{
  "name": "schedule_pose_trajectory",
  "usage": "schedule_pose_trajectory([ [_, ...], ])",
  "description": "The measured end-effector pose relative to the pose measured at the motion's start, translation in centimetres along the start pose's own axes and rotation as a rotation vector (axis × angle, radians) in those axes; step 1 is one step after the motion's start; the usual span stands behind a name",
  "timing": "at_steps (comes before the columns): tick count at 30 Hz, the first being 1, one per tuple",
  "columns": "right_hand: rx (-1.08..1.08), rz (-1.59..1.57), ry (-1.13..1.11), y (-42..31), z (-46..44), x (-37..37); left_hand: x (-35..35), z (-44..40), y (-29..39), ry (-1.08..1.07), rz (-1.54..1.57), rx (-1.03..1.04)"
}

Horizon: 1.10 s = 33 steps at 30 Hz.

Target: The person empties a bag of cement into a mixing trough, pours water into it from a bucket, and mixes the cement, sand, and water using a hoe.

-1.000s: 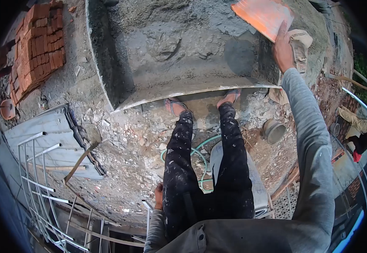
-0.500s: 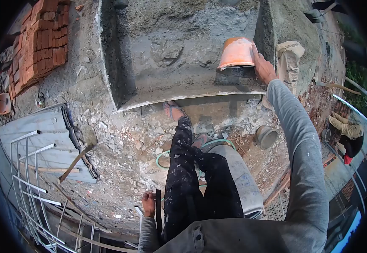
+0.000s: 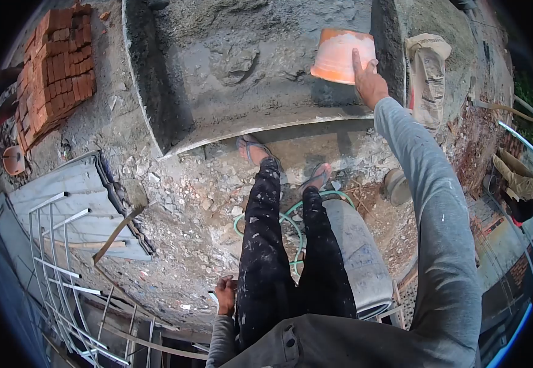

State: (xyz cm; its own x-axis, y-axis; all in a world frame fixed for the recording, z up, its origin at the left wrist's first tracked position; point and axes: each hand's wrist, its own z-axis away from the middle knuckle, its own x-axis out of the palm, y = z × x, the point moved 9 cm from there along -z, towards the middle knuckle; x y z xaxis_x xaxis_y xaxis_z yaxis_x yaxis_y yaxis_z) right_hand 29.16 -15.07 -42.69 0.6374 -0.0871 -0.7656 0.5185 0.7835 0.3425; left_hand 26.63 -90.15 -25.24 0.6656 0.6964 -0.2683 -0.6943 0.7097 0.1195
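My right hand (image 3: 369,80) grips an orange bucket (image 3: 343,56), smeared with pale residue, by its side. The bucket is tilted over the right part of a large mixing trough (image 3: 260,127) with grey mortar (image 3: 236,61) in it. My left hand (image 3: 224,293) hangs low beside my left thigh with its fingers curled; whether it holds anything is too small to tell. A paper cement sack (image 3: 427,80) lies just right of the trough wall.
Stacked red bricks (image 3: 64,67) stand upper left, metal sheets (image 3: 82,202) and a white metal frame (image 3: 64,270) below. A green hose (image 3: 297,236), a rolled grey sheet (image 3: 358,257) and a round bucket (image 3: 396,187) lie near my legs. Another person (image 3: 521,184) is far right.
The orange bucket first swung left and down from the trough's right side, then rose slightly with my right hand. My right foot stepped back, then forward partway. My left hand stayed low.
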Motion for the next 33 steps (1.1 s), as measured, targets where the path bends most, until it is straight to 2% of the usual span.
schedule_pose_trajectory([
  [1,0.011,0.008,-0.371,-1.2,2.7,6.2,-0.2,0.5,-1.5,0.009,-0.009,-0.018],
  [2,-0.059,0.202,-0.417,-2.7,5.3,7.6,-0.1,0.3,-2.4,0.017,-0.013,-0.02],
  [3,-0.021,0.222,-0.464,-3.0,6.1,5.1,0.4,1.2,-1.9,0.052,-0.096,-0.027],
  [4,-0.038,0.228,-0.489,-2.7,5.4,5.3,0.7,1.6,-2.5,0.02,-0.015,0.008],
  [5,-0.177,0.371,-0.335,-2.1,3.7,8.7,0.5,2.7,-3.6,0.024,0.015,0.024],
  [6,-0.201,0.334,-0.234,-1.4,2.9,7.9,1.2,3.2,-2.7,0.014,0.045,0.055],
  [7,-0.228,0.297,-0.133,-0.7,2.4,7.0,1.4,1.8,-4.8,0.003,0.058,0.075],
  [8,-0.257,0.261,-0.033,0.0,1.9,6.0,1.3,0.0,-10.2,-0.009,0.189,0.017],
  [9,-0.061,-0.034,-0.172,2.2,2.5,2.5,1.7,-1.1,-13.4,-0.019,0.317,-0.05],
  [10,0.135,-0.335,-0.322,3.7,3.7,1.3,1.7,-0.8,-13.5,-0.022,0.323,-0.053],
  [12,0.182,-0.614,-0.234,7.5,1.8,2.7,3.7,-0.7,-11.7,-0.162,0.611,-0.07],
  [13,0.14,-0.703,-0.084,9.0,1.0,1.2,3.6,0.3,-9.4,-0.125,0.518,-0.011],
  [15,0.046,-0.825,0.229,11.4,0.0,-2.6,3.9,-0.1,-9.2,-0.16,0.576,-0.051],
  [16,0.077,-0.858,0.26,11.6,0.6,-6.2,3.7,-0.1,-9.5,-0.175,0.626,-0.096],
  [17,0.125,-0.842,0.274,12.5,0.1,-7.9,2.9,-0.5,-10.0,-0.169,0.445,-0.028],
  [18,0.146,-0.941,0.333,12.9,0.4,-10.3,2.6,-0.3,-9.3,-0.158,0.44,-0.027],
  [19,0.091,-0.955,0.443,12.7,0.7,-13.3,2.1,0.2,-7.5,-0.12,0.239,0.014],
  [20,0.066,-0.905,0.543,12.2,1.2,-15.9,1.5,0.8,-6.4,-0.077,0.038,0.051],
  [21,0.106,-0.824,0.591,11.5,1.4,-17.4,1.4,0.8,-5.6,-0.091,0.072,0.188],
  [23,0.137,-0.756,0.622,9.1,1.0,-17.0,1.0,1.0,-5.2,-0.04,0.08,0.115],
  [25,0.229,-0.357,0.629,6.0,1.2,-13.7,0.9,1.8,-3.4,-0.041,0.009,0.056],
  [26,0.255,-0.137,0.467,3.8,1.5,-10.1,0.5,1.4,-4.2,-0.038,0.003,0.051],
  [27,0.178,-0.003,0.238,1.4,2.1,-5.1,0.2,0.6,-6.6,-0.038,0.169,-0.04],
  [28,-0.068,0.324,0.064,-1.7,2.6,2.0,-0.1,-0.1,-8.9,-0.04,0.335,-0.127],
  [29,-0.216,0.24,-0.313,-4.4,5.3,4.7,-0.4,-0.6,-10.6,-0.02,0.384,-0.16],
  [30,-0.132,0.201,-0.268,-3.8,4.0,8.9,0.0,-0.1,-9.5,-0.014,0.39,-0.146],
  [31,-0.153,0.269,-0.188,-2.7,2.0,9.5,0.1,0.8,-6.8,0.034,0.168,-0.057],
  [32,-0.142,0.205,-0.148,-2.6,2.0,8.0,-1.0,1.5,-4.3,0.082,-0.083,0.011],
  [33,-0.134,0.14,-0.109,-2.5,2.1,6.3,-0.8,2.1,-4.0,0.078,0.146,-0.041],
])
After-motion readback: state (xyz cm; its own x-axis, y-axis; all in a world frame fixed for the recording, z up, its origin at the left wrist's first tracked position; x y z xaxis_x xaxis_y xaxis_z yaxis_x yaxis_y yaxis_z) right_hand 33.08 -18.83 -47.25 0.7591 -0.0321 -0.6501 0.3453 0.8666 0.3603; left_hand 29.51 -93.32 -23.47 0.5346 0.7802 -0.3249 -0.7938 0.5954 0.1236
